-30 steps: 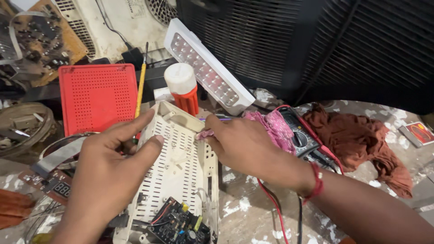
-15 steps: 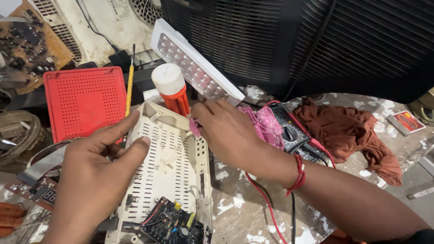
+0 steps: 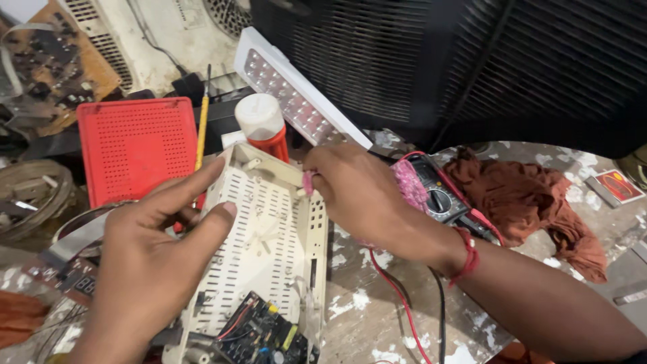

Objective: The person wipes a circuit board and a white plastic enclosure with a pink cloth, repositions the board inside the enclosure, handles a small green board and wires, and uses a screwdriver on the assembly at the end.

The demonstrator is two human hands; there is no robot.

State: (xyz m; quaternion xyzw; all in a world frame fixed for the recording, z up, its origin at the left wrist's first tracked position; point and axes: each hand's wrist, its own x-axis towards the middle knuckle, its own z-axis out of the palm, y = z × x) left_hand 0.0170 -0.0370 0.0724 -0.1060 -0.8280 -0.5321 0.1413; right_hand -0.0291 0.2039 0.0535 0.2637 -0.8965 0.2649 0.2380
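Note:
A cream perforated plastic casing lies open on the worn table, with a small black circuit board at its near end. My left hand rests on the casing's left rim, thumb on the perforated floor. My right hand is at the casing's far right corner, fingers pinched on a small pink tool handle pressed against the rim. A pink cloth shows behind that hand.
A red perforated cover, a yellow-handled screwdriver and a red bottle with a white cap lie behind the casing. A white LED lamp panel, a multimeter with red and black leads, and a brown rag sit to the right.
The view has shifted slightly. My right hand has stayed at the casing's far right corner with the pink handle; my left hand keeps its place on the left rim.

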